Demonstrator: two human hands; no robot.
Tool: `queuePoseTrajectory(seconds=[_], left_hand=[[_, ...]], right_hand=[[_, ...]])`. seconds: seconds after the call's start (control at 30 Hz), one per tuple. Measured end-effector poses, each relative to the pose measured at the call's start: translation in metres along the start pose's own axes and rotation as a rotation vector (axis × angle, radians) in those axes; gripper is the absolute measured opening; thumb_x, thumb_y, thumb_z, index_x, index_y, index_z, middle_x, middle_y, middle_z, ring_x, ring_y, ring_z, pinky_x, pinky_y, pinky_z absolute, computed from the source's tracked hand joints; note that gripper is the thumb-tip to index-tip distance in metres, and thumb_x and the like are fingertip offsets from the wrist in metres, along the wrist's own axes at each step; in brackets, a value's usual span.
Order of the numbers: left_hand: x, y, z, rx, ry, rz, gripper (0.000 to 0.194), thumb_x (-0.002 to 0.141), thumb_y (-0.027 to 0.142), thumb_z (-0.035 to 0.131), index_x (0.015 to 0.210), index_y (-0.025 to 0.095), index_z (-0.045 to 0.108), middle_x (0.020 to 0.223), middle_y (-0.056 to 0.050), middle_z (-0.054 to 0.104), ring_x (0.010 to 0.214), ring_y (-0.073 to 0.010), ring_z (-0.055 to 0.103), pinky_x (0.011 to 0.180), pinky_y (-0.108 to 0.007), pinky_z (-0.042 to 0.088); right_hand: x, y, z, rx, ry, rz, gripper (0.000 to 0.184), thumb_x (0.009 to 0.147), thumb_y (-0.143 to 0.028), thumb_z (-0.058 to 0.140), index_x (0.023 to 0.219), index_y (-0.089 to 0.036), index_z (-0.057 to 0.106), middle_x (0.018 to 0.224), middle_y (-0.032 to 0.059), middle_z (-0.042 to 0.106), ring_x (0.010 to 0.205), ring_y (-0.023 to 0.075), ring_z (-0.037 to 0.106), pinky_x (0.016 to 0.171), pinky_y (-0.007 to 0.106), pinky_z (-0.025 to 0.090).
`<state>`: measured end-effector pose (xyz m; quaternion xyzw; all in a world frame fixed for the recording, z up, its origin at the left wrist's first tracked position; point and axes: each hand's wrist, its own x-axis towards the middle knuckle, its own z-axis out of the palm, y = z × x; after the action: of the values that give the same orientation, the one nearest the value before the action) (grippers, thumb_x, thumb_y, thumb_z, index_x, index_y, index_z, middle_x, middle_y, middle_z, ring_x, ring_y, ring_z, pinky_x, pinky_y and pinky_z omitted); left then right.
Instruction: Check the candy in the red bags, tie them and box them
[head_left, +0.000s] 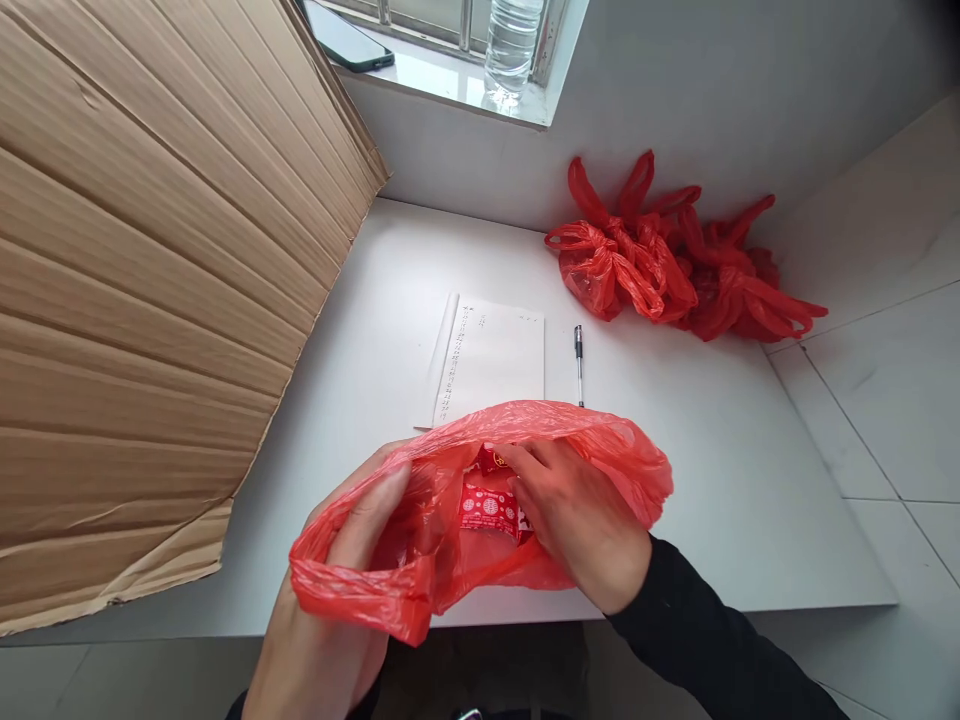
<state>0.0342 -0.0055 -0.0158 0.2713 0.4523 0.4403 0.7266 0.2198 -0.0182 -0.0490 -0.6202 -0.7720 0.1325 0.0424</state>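
Note:
A red plastic bag point(390, 600) is held with its mouth gaping at the front of the white table. My left hand point(345, 560) grips its left side, the thumb inside the opening and the other fingers behind the film. My right hand point(577, 515) reaches into the bag, fingers bent down at small red wrapped packets. One packet with pale round prints point(489, 508) lies in plain sight, and another red packet with a gold mark point(492, 460) touches the right fingertips. Whether those fingers grip a packet is hidden.
Behind the bag lie an open notebook point(495, 355) and a pen point(578, 350). Several knotted red bags point(630, 260) sit against the wall at back right. Corrugated cardboard point(150, 300) stands on the left. A water bottle point(514, 45) and a phone point(349, 40) rest on the windowsill.

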Motion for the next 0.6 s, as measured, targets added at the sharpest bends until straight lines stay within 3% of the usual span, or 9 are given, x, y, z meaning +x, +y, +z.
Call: queuePoseTrajectory(seconds=[0.2, 0.4, 0.5, 0.6], left_hand=[[-0.001, 0.003, 0.004, 0.032, 0.018, 0.008, 0.018, 0.094, 0.034, 0.060, 0.106, 0.030, 0.073, 0.113, 0.000, 0.069, 0.106, -0.0195, 0.060, 0.077, -0.018, 0.053], [-0.003, 0.003, 0.005, 0.020, 0.032, -0.014, 0.020, 0.092, 0.035, 0.062, 0.109, 0.030, 0.073, 0.114, 0.001, 0.069, 0.109, -0.0217, 0.061, 0.080, -0.021, 0.054], [-0.004, 0.004, 0.003, 0.026, 0.021, -0.008, 0.025, 0.091, 0.035, 0.063, 0.114, 0.030, 0.070, 0.113, 0.000, 0.070, 0.106, -0.0233, 0.063, 0.078, -0.022, 0.055], [-0.008, 0.008, 0.004, 0.090, 0.078, -0.015, 0.039, 0.087, 0.041, 0.067, 0.125, 0.034, 0.063, 0.099, 0.001, 0.072, 0.088, -0.0206, 0.067, 0.073, -0.023, 0.057]], right_hand=[[0.010, 0.004, 0.003, 0.009, -0.046, -0.016, 0.019, 0.095, -0.009, 0.050, 0.103, -0.019, 0.065, 0.093, 0.0088, 0.062, 0.084, 0.0233, 0.061, 0.071, 0.034, 0.051], [0.017, 0.002, 0.011, 0.063, -0.027, -0.098, 0.026, 0.097, -0.009, 0.045, 0.113, -0.021, 0.062, 0.093, 0.0056, 0.062, 0.079, 0.0186, 0.059, 0.069, 0.030, 0.048], [0.010, 0.001, 0.001, 0.062, -0.074, -0.115, 0.027, 0.095, -0.007, 0.045, 0.109, -0.022, 0.064, 0.092, 0.0048, 0.063, 0.073, 0.0174, 0.060, 0.066, 0.029, 0.049], [-0.014, 0.003, -0.023, 0.076, -0.021, -0.109, 0.033, 0.097, -0.012, 0.043, 0.122, -0.025, 0.060, 0.098, 0.0056, 0.066, 0.077, 0.0212, 0.065, 0.068, 0.033, 0.053]])
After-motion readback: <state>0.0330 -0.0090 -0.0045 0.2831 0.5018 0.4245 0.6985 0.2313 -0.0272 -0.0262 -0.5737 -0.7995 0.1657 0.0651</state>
